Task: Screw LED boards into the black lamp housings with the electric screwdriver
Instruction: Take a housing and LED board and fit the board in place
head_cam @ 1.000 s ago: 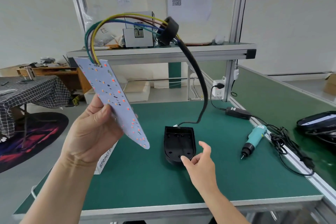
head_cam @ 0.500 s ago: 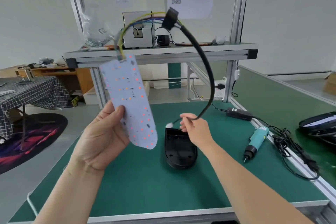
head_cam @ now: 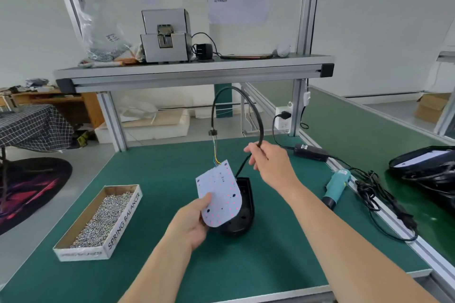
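Observation:
My left hand pinches the lower left edge of a white LED board dotted with red LEDs, holding it tilted just above the black lamp housing on the green mat. Coloured wires run up from the board's top into a black cable that arches over and comes back down to the housing. My right hand grips this cable above the housing's far end. The teal electric screwdriver lies on the mat to the right, untouched.
A cardboard box of small silver screws sits at the left. A black power adapter and tangled cords lie along the right edge. Another black housing rests far right. A metal shelf spans overhead with a grey machine.
My left hand has lowered the LED board from head height down to just over the housing. My right hand has taken the cable and raised it; the cable loop dropped below the shelf.

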The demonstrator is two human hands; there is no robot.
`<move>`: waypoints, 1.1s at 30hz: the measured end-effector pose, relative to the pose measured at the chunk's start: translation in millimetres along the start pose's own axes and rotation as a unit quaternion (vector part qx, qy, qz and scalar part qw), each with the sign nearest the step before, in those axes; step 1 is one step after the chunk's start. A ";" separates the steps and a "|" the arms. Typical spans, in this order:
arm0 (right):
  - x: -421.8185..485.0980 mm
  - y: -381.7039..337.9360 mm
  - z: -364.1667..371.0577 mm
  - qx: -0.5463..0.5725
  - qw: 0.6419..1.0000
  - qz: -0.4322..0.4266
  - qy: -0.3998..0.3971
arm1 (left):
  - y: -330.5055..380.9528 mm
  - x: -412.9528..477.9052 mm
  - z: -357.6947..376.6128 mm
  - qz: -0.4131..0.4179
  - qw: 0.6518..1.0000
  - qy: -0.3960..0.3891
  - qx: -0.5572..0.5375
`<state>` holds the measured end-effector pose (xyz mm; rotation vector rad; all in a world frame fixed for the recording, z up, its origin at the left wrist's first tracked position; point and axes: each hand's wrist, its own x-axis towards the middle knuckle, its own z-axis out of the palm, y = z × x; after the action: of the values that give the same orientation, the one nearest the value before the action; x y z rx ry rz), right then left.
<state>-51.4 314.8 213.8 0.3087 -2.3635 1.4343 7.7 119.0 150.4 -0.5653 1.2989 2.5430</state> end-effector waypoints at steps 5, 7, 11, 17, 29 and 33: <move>-4.6 9.9 3.6 -0.030 0.998 -0.004 -0.050 | -6.7 9.2 3.8 -0.039 0.999 -0.025 0.017; -5.5 9.1 1.1 -0.062 0.994 -0.013 -0.087 | -6.4 11.2 -0.7 -0.043 0.999 -0.031 0.015; -0.8 -6.6 -16.0 -0.126 0.978 -0.053 -0.158 | 5.6 13.8 -20.1 -0.044 0.998 -0.049 0.004; 5.3 -40.3 -40.0 -0.114 0.969 -0.099 -0.195 | 39.5 15.8 -37.9 -0.018 0.997 -0.080 0.015; 7.7 -91.1 -57.3 -0.091 0.947 -0.118 -0.284 | 61.3 2.3 -45.9 -0.019 0.985 -0.142 0.101; 12.8 -95.7 -62.8 -0.028 0.946 -0.086 -0.311 | 58.0 -4.1 -45.2 -0.025 0.985 -0.143 0.089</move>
<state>-16.5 326.3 322.9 1.0597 -2.7518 1.3171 0.4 48.5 170.2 -0.1842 1.3649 2.3308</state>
